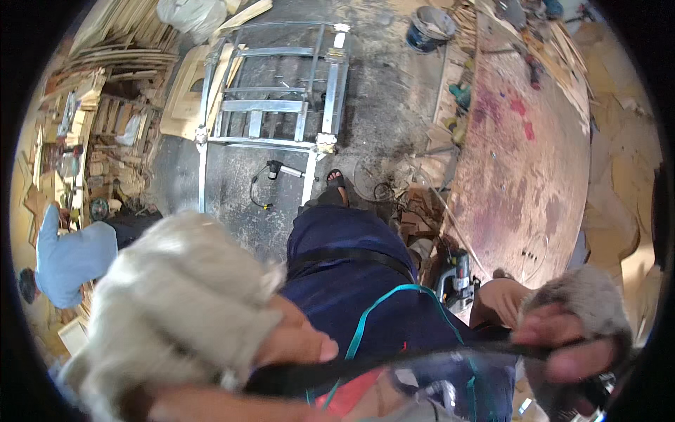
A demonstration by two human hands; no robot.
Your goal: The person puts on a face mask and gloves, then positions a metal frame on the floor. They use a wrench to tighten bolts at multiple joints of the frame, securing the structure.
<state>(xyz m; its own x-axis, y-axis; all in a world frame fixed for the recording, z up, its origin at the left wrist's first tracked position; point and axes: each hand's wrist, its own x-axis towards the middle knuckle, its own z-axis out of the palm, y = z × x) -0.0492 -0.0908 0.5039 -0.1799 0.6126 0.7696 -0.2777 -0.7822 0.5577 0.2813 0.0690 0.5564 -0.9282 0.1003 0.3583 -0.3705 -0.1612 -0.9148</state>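
Observation:
Close in front of me, a dark-rimmed, see-through thing [436, 357] stretches between my hands. It is blurred, so its kind is unclear. My left hand [292, 334] is closed on its left end, thumb along the dark band; pale beige cloth [176, 295] covers the back of this hand and wrist. At the other end, the fingers of my right hand [559, 337] curl around the band, below a fuzzy grey cuff [583, 302]. Behind the band, a teal cord [362, 323] hangs over my dark blue clothing [344, 246].
A metal frame [260, 105] stands ahead on the dark floor, with a cabled silver-black device [281, 170] nearby. To the right is a stained wooden bench [520, 204] with a power tool [457, 274] beside it. A bucket [429, 29] stands farther off. Someone in light blue [77, 253] is at left, near stacked wood [126, 63].

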